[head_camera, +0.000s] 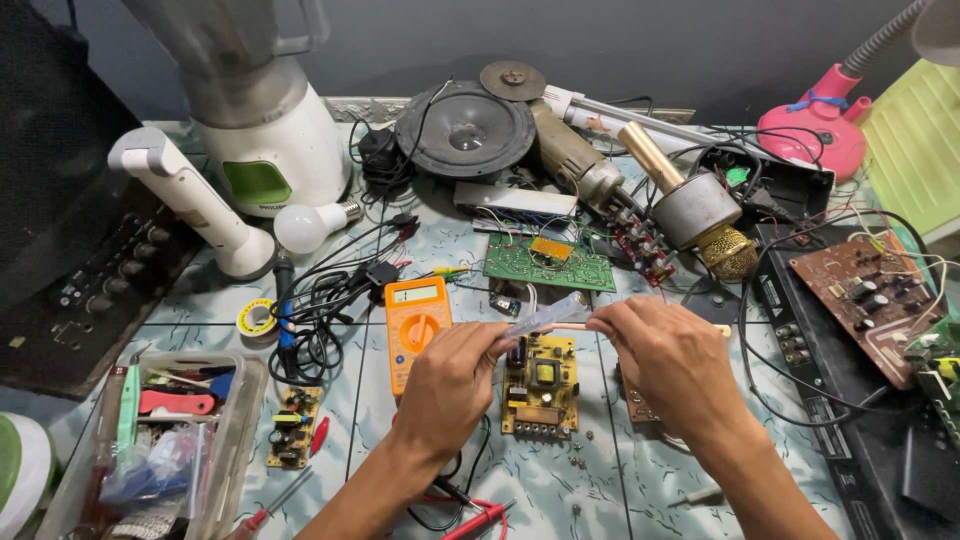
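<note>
A thin clear tube (545, 315), possibly a glue stick, lies nearly level, right end tipped up. Left hand (450, 385) and right hand (665, 360) each hold a pinching grip on it above the yellow circuit board (541, 385).

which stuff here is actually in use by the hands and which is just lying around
In use:
left hand
right hand
thin clear plastic tube, gripped by both hands
small yellow-brown circuit board, right below

Lying about:
orange multimeter
green circuit board
white light bulb
gold microphone
white blender base
</note>
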